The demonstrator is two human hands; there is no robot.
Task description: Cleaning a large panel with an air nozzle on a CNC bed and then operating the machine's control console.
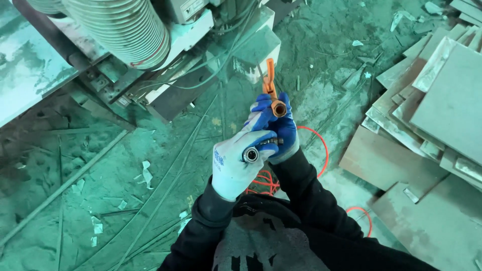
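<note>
At the centre of the frame the left hand point(240, 161), in a white glove with blue fingertips, has its fingers curled tight around a metal hose fitting point(250, 154) whose round open end faces the camera. Just above and touching it, the right hand point(279, 129) in a blue glove grips an orange air blow gun point(272, 90), its brass-coloured inlet pointing at the camera and its nozzle aimed toward the top of the frame. An orange hose point(316, 145) loops on the dusty floor below the hands, a ribbed duct point(123, 27) fills the upper left, and cut boards point(442, 100) lie stacked at the right.
</note>
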